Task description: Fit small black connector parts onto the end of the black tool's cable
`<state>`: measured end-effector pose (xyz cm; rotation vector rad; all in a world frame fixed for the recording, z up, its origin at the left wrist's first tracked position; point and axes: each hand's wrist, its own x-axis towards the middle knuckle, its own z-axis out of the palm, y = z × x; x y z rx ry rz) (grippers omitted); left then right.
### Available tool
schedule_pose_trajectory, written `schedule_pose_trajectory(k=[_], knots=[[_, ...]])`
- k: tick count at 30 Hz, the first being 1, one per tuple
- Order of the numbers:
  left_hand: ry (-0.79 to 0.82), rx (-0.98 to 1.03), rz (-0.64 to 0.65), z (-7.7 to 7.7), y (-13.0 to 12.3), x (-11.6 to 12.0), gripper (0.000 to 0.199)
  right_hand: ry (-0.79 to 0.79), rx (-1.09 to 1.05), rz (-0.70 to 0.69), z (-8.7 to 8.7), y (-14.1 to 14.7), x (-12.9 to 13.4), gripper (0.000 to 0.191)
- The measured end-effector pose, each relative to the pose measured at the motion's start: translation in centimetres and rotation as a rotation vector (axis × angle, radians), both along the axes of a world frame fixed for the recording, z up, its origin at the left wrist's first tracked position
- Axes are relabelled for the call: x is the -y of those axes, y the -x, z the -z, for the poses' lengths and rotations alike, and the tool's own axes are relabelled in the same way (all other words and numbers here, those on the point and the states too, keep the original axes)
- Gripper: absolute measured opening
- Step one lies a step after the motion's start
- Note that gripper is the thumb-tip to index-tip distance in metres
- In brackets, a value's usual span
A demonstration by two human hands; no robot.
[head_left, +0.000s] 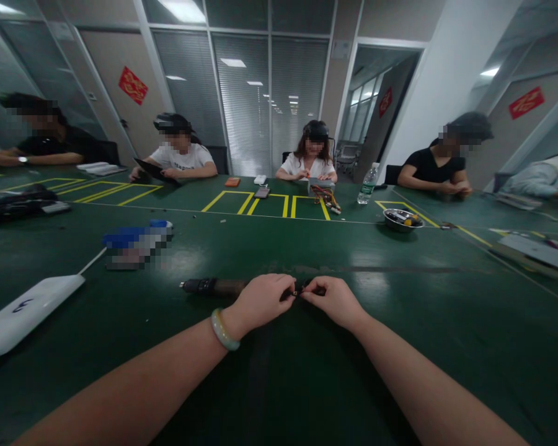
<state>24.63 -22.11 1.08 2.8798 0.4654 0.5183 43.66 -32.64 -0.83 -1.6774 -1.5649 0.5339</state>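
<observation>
My left hand (266,300), with a pale bangle (225,330) at its wrist, is closed in a pinch just left of centre. My right hand (335,298) pinches from the other side, its fingertips almost meeting those of the left. Between them is a small dark piece (296,293) with a tiny bright spot, too small to identify. A dark cylindrical tool (214,287) lies on the green table (279,396) behind my left hand, its narrow metal tip pointing left and its right part hidden by the hand.
A white device (33,313) with a cable lies left, near a blue item (132,237). Across the table are a metal bowl (402,228) of small parts, a water bottle (367,184), wires (328,198) and several seated people. A flat grey device (539,251) rests right.
</observation>
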Motion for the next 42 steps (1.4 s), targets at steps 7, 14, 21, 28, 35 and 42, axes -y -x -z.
schedule_pose_trajectory(k=[7, 14, 21, 28, 35, 42], knots=[[0.012, 0.009, 0.014, -0.08, 0.08, 0.1, 0.018, 0.013, -0.014, -0.005, -0.25, 0.03, 0.09, 0.005], [0.0, 0.007, -0.009, 0.07, 0.03, -0.04, 0.014, 0.014, -0.02, -0.003, -0.19, 0.04, 0.04, 0.006], [0.001, 0.013, 0.016, -0.15, 0.11, 0.1, 0.012, 0.024, -0.037, -0.003, -0.4, 0.14, 0.02, 0.006], [0.022, 0.016, -0.018, -0.17, 0.15, 0.09, 0.02, 0.024, -0.046, 0.007, -0.28, 0.16, -0.12, 0.006], [0.006, 0.007, -0.002, -0.42, 0.24, 0.23, 0.011, 0.035, -0.09, -0.013, -0.28, 0.06, -0.06, 0.007], [0.011, 0.004, -0.004, 0.04, -0.03, 0.02, 0.011, 0.055, -0.033, 0.001, -0.55, 0.3, -0.02, 0.008]])
